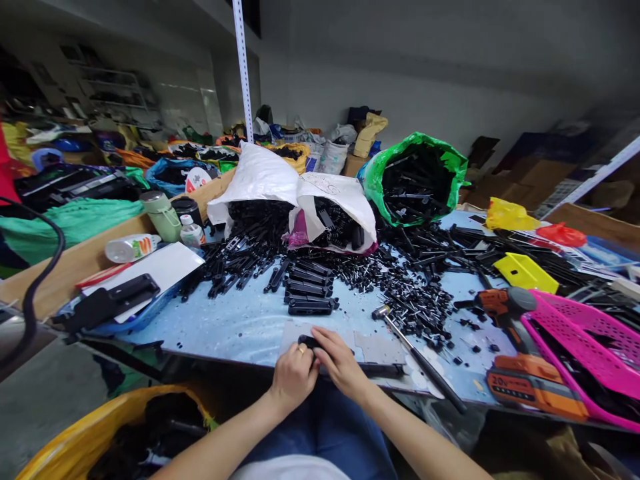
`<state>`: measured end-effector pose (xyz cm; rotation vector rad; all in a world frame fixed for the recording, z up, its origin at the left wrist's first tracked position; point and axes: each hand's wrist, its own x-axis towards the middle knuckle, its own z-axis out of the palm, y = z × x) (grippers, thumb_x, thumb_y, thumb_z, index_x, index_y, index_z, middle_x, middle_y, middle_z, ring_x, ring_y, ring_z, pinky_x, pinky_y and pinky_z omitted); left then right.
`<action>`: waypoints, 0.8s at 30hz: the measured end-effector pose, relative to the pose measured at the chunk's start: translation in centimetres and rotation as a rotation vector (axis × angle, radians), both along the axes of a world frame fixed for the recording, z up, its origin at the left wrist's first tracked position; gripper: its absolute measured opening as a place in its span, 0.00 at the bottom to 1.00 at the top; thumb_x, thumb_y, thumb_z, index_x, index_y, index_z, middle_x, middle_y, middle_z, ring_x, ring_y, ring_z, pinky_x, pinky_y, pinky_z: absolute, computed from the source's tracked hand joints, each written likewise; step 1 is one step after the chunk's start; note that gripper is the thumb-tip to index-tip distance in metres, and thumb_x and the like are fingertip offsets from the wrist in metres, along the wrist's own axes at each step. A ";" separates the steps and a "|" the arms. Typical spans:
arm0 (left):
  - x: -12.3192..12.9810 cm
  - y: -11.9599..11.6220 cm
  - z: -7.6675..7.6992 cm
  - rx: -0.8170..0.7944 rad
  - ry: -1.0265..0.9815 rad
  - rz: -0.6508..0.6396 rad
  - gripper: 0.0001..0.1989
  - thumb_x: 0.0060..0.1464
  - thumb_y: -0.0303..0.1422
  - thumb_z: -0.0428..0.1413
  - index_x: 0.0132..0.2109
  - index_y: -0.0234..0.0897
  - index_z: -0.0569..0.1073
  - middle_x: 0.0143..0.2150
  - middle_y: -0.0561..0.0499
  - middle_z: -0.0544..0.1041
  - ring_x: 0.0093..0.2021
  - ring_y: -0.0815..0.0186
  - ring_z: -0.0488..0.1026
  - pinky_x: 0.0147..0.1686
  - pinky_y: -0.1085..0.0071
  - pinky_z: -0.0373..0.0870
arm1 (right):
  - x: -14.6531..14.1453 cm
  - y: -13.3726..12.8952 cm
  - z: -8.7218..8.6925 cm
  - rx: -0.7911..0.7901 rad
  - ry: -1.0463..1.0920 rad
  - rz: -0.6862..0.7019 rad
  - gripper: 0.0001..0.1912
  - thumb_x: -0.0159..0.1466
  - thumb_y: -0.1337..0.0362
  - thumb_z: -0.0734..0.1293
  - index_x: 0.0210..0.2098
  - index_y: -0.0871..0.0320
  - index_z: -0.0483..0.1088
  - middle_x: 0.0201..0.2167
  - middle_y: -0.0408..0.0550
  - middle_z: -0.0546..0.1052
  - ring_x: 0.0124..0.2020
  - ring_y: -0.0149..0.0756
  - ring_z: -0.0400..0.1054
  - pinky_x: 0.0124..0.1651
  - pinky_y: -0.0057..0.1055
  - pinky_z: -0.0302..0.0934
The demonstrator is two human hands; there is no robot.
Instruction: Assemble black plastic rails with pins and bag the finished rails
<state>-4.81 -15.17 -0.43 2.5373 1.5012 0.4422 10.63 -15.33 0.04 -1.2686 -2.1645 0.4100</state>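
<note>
- Forearms (240,427) angle inward from the bottom corners, meeting at the near edge of a grey plate (375,348).
- Left hand (295,375), ringed and palm down, curls closed on a black part (308,341) over the plate's left side.
- Right hand (341,363) lays nearly straight fingers along the part's right end, thumb against the left hand; its grip cannot be told.
- Hands hide the part's underside and near end; the left fingertips are tucked away.
- Beyond the plate, black pieces (310,297) lie in a row; right of it, a hammer (425,363).
- Left of it, a yellow sack (75,437) is cut off.
</note>
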 end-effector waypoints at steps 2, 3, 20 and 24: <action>-0.5 0.9 -0.3 0.163 -0.009 -0.281 0.13 0.58 0.33 0.44 0.41 0.34 0.72 0.42 0.40 0.74 0.46 0.56 0.68 0.43 0.63 0.64 | 3.1 -1.2 -0.2 0.102 -0.040 -0.063 0.25 0.64 0.52 0.53 0.58 0.54 0.55 0.54 0.53 0.64 0.53 0.42 0.58 0.52 0.41 0.56; -0.5 1.5 -0.3 0.215 -0.001 -0.423 0.14 0.58 0.34 0.45 0.46 0.34 0.70 0.47 0.40 0.71 0.49 0.56 0.66 0.46 0.62 0.62 | 4.8 -1.7 -0.4 0.142 -0.099 -0.142 0.27 0.63 0.49 0.55 0.57 0.56 0.56 0.53 0.55 0.65 0.52 0.44 0.59 0.51 0.42 0.57; 3.2 7.5 0.4 0.038 0.068 -0.374 0.22 0.61 0.37 0.40 0.29 0.33 0.73 0.28 0.43 0.75 0.31 0.62 0.71 0.31 0.69 0.62 | 9.6 -0.8 -0.1 0.119 -0.481 -0.123 0.36 0.63 0.44 0.41 0.18 0.59 0.66 0.15 0.48 0.69 0.19 0.31 0.61 0.25 0.28 0.45; 1.3 5.6 1.7 0.111 0.037 -0.465 0.25 0.61 0.40 0.38 0.25 0.33 0.70 0.23 0.44 0.73 0.26 0.63 0.69 0.27 0.70 0.62 | 8.6 -1.9 2.6 0.183 -0.405 -0.025 0.35 0.63 0.44 0.42 0.16 0.59 0.63 0.14 0.46 0.66 0.18 0.30 0.58 0.24 0.28 0.43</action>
